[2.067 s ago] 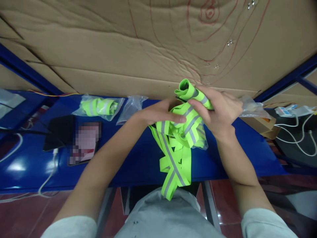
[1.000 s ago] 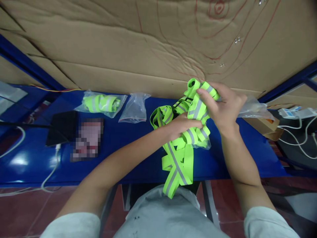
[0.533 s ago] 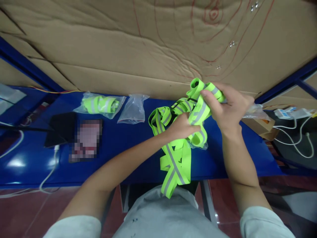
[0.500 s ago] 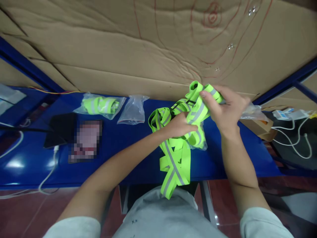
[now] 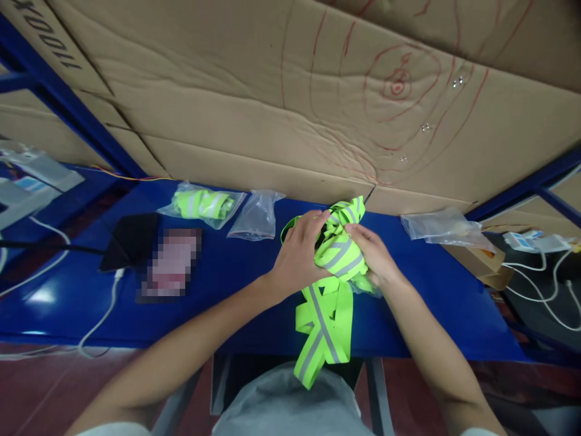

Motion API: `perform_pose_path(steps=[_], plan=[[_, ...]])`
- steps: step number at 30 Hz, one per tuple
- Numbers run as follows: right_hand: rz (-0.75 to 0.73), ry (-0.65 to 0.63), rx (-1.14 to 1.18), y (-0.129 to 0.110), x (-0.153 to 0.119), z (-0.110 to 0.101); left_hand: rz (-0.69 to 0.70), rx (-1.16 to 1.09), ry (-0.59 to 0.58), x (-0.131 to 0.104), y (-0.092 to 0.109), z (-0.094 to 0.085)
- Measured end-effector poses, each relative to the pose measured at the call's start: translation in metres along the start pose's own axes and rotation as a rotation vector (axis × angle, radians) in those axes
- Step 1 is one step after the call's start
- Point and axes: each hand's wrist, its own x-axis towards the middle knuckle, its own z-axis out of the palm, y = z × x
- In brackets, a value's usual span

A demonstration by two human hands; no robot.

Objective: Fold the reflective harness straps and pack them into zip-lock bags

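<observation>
A bundle of neon-yellow reflective straps (image 5: 341, 257) with grey stripes is bunched between my hands above the blue table. My left hand (image 5: 297, 257) curls around the bundle's left side, its thumb hidden behind the straps. On the right side, my right hand (image 5: 373, 253) grips the same bundle with thumb and fingers closed on it. More of the strap webbing (image 5: 329, 321) hangs in crossed loops over the table's front edge. Part of a clear plastic bag (image 5: 373, 289) with yellow material inside shows beneath the bundle.
Along the back of the blue table (image 5: 245, 290) lie a bagged yellow strap roll (image 5: 202, 204), a flat clear bag (image 5: 256, 217) and more clear bags (image 5: 447, 227). A black device (image 5: 129, 239) with a white cable sits left, beside a pixelated item (image 5: 171, 263). A cardboard panel (image 5: 218, 91) stands behind.
My right hand has come down and inward with its raised strap loops, now gathered into a compact bundle. My left hand has shifted left and up around it. The camera view has tilted up.
</observation>
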Motion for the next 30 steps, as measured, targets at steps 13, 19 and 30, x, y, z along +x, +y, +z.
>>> perform_pose_path(steps=[13,19,30], plan=[[0.075,-0.273,-0.119,0.024,-0.043,0.0,0.275,-0.187,0.112,-0.006,-0.005,-0.01],[-0.325,-0.207,-0.491,0.033,-0.047,-0.001,0.038,-0.28,0.087,-0.003,0.008,-0.019],[-0.573,0.074,-0.809,0.053,-0.059,0.002,-0.312,-0.443,0.011,-0.005,0.014,-0.016]])
